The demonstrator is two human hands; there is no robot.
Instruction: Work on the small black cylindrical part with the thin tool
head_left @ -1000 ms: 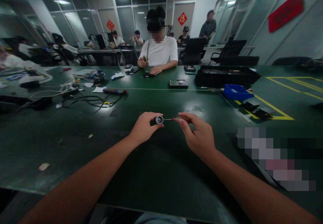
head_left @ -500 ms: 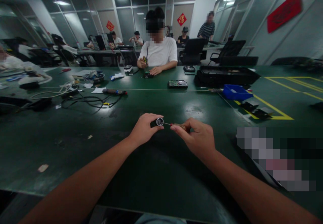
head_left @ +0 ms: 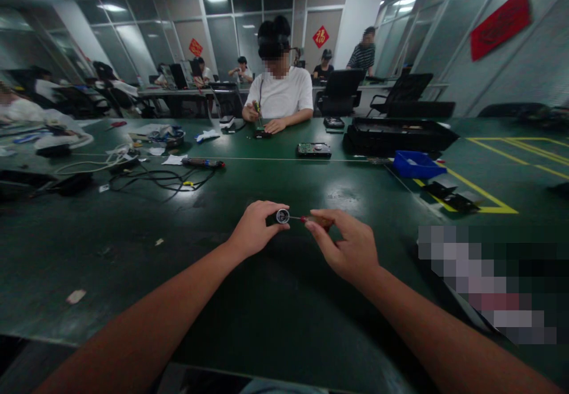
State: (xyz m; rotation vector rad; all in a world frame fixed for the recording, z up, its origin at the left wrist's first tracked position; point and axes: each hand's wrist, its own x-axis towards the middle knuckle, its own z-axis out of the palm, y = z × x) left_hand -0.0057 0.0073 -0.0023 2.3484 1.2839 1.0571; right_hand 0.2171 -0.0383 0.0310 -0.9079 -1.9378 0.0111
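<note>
Between the thumb and fingers of my left hand point(head_left: 253, 228) is a small round part point(head_left: 283, 216) with a pale metallic rim and a dark inside, its open face turned toward me. My right hand point(head_left: 349, 240) grips a screwdriver point(head_left: 317, 222) by its brownish handle, which has a red collar. The thin shaft points left, and its tip meets the right side of the round part; whether it goes inside I cannot tell. Both hands are above the green table point(head_left: 267, 311), near the middle of the view.
Across the table a person point(head_left: 280, 95) in a white shirt works with a screwdriver. A hard drive point(head_left: 313, 149), a blue tray point(head_left: 418, 164) and a long black casing point(head_left: 400, 136) lie ahead and right. Cables point(head_left: 155, 178) and an electric screwdriver point(head_left: 204, 162) lie left.
My right fingers have shifted on the screwdriver handle, with the thumb now lower and more of the handle showing. The left hand keeps its hold on the round part.
</note>
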